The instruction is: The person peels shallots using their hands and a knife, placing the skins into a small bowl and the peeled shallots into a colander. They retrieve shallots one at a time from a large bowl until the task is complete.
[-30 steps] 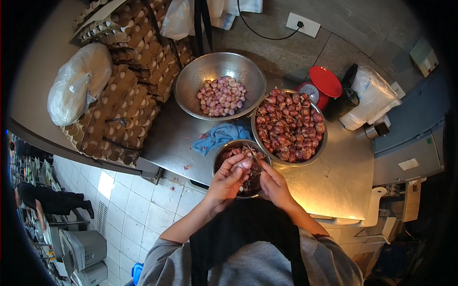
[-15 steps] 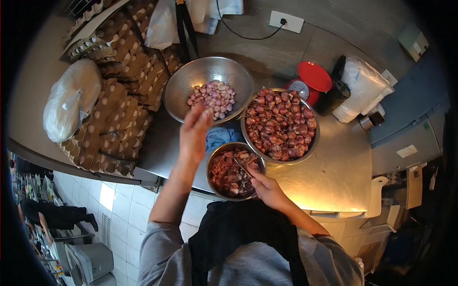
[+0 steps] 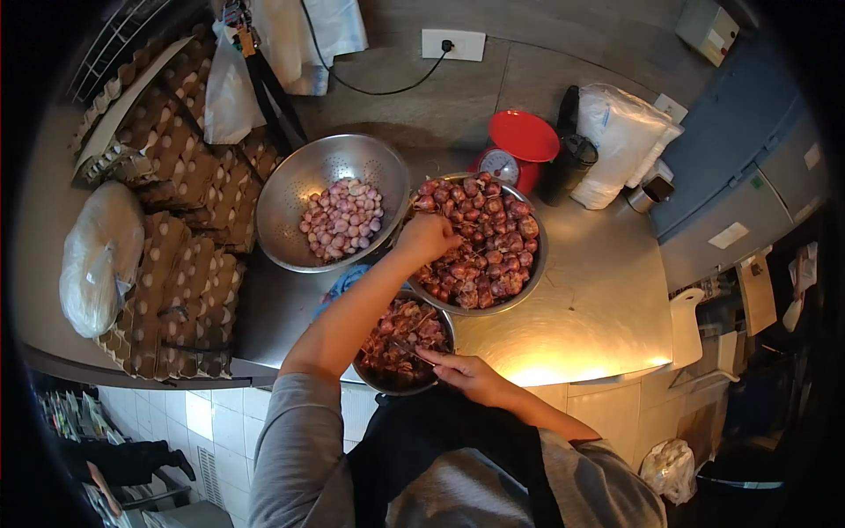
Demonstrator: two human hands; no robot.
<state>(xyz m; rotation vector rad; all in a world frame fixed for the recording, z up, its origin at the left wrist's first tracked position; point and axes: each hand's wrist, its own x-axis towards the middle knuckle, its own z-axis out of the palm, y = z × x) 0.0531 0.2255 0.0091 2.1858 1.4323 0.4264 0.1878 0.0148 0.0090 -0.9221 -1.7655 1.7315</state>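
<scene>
My left hand (image 3: pixel 427 238) is over the near left part of a large steel bowl (image 3: pixel 542 255) heaped with unpeeled red shallots (image 3: pixel 493 229). Its fingers are curled down among the shallots, and what they grip is hidden. My right hand (image 3: pixel 471 377) holds a small knife (image 3: pixel 407 348) with its blade above a smaller steel bowl (image 3: pixel 451 339). Shallot skins (image 3: pixel 418 324) fill that smaller bowl, nearest my body. Peeled pinkish shallots (image 3: pixel 343 218) lie in a steel colander (image 3: pixel 280 198) to the left.
Stacked egg trays (image 3: pixel 176 290) and a filled plastic bag (image 3: pixel 101 260) stand at left. Behind the large bowl is a red scale (image 3: pixel 523 137), beside a dark container (image 3: pixel 570 167) and a white plastic packet (image 3: pixel 616 141). A blue cloth (image 3: pixel 348 280) lies between colander and small bowl.
My left hand has gone from open above the colander's near edge into the large bowl of unpeeled shallots. My right hand still holds the knife over the skins. The view has shifted.
</scene>
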